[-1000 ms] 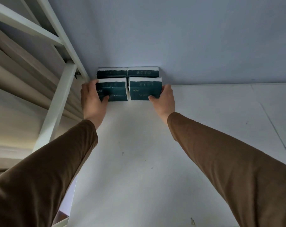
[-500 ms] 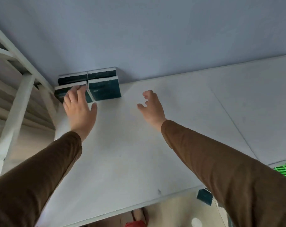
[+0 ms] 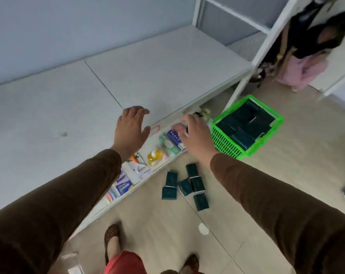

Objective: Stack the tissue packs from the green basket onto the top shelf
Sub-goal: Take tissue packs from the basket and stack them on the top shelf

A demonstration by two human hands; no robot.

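Note:
The green basket (image 3: 227,146) stands on the floor at the right, beside the shelf's leg, filled with several dark teal tissue packs (image 3: 244,123). More dark teal packs (image 3: 187,184) lie scattered on the floor below the shelf's front edge. The white top shelf (image 3: 69,107) fills the left of the view; the stacked packs are out of frame. My left hand (image 3: 131,131) hovers over the shelf's front edge, fingers relaxed, holding nothing. My right hand (image 3: 196,133) hangs in the air just left of the basket, fingers loosely curled, empty.
A lower shelf (image 3: 146,167) holds small boxed goods and a yellow bottle (image 3: 154,157). The white shelf post (image 3: 252,62) rises at the right. Another person (image 3: 313,42) stands beyond it. My feet (image 3: 112,240) show at the bottom on the beige floor.
Both hands let go of the stacked packs and drew back from the shelf's far corner. The view swung right and down, bringing the basket and floor into sight.

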